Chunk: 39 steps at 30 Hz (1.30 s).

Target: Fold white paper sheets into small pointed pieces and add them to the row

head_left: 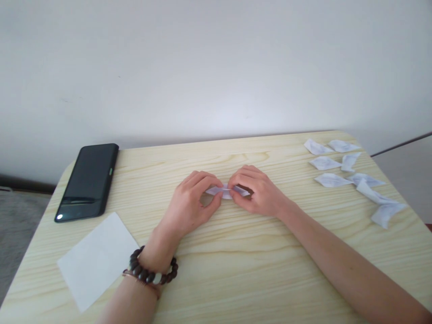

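A small piece of folded white paper [225, 192] lies low over the middle of the table, pointed at its ends, with a crease along its length. My left hand [194, 198] pinches it from the left between thumb and fingers. From the other side my right hand [253, 189] pinches the same paper close to its centre. Both sets of fingertips nearly meet there and cover parts of it. A dark beaded bracelet [148, 272] is around my left wrist.
Several folded white paper pieces [326, 163] lie along the table's right side. At the left rest a black phone [88, 180] and a flat sheet of white paper [99, 261]. The wooden table [236, 270] stands against a white wall [216, 67].
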Each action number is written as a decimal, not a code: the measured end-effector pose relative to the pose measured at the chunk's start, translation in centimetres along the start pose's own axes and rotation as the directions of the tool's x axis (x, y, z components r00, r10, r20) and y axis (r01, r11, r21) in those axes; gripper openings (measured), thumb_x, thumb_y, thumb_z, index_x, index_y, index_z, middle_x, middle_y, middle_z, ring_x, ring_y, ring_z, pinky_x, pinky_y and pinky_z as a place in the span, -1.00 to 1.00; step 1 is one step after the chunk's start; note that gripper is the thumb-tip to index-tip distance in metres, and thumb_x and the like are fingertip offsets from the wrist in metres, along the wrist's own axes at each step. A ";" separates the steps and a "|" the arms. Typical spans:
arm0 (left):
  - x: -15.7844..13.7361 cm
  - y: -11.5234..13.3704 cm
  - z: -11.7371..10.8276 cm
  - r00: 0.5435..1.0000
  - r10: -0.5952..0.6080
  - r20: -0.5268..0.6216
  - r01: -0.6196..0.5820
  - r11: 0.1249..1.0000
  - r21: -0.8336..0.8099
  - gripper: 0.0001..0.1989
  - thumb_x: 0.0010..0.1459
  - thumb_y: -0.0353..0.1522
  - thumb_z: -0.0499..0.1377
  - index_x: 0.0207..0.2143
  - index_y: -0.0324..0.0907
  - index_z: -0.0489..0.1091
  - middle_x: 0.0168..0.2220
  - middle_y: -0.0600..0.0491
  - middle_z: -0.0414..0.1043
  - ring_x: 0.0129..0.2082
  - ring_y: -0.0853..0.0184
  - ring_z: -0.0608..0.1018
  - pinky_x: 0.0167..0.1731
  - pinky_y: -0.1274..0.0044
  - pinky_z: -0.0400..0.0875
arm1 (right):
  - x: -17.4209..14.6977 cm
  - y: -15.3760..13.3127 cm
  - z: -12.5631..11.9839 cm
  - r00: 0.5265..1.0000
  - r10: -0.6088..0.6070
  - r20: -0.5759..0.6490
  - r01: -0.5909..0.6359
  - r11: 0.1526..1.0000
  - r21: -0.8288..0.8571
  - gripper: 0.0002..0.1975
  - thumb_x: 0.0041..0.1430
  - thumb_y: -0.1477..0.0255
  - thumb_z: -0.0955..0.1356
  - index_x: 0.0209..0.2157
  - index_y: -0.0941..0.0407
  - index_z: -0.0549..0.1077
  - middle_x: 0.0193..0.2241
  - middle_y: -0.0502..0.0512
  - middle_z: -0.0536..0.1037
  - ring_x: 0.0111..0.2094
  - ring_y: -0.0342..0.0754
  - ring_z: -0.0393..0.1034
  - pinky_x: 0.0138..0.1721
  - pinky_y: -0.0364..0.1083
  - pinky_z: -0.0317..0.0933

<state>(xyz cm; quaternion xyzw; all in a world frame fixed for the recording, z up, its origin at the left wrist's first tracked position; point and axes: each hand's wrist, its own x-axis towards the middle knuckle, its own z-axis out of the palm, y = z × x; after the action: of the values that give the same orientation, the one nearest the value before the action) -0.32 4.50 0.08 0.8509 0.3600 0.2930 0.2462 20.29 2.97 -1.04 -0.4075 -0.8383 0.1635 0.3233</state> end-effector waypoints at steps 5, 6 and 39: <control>0.2 0.3 -0.2 0.999 0.011 0.038 -0.012 1.000 0.018 -0.91 0.17 -0.43 0.11 -0.30 -0.17 0.41 -0.29 0.00 0.47 -0.25 0.28 0.44 -0.19 0.41 0.37 | 0.0 0.1 0.0 0.999 0.017 0.034 -0.017 1.000 -0.005 -0.93 0.10 0.53 0.34 -0.34 0.10 0.41 -0.35 0.06 0.51 -0.26 -0.03 0.33 -0.12 -0.01 0.17; 0.2 0.3 -0.1 0.999 0.006 0.043 -0.007 1.000 0.030 -0.92 0.17 -0.43 0.11 -0.30 -0.17 0.41 -0.29 0.00 0.47 -0.25 0.27 0.43 -0.19 0.41 0.36 | 0.0 0.0 0.0 0.999 0.021 0.038 -0.020 0.999 -0.029 -0.93 0.10 0.52 0.35 -0.33 0.10 0.42 -0.32 0.07 0.50 -0.23 -0.01 0.32 -0.10 0.00 0.16; 0.0 -0.2 0.6 1.000 0.006 -0.027 0.001 0.969 0.246 -0.86 0.20 -0.40 0.08 -0.29 -0.20 0.44 -0.27 -0.04 0.45 -0.27 0.25 0.46 -0.23 0.40 0.40 | 0.2 0.4 -0.7 0.990 0.038 0.137 -0.040 0.999 0.005 -0.86 0.13 0.37 0.40 -0.27 0.10 0.45 -0.31 0.06 0.53 -0.21 -0.01 0.36 -0.09 0.01 0.14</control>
<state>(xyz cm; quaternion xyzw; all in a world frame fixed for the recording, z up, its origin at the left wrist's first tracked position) -0.09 4.49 -0.48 0.8711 0.3959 0.2581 0.1334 20.93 3.36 -0.65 -0.4103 -0.8497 0.2008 0.2633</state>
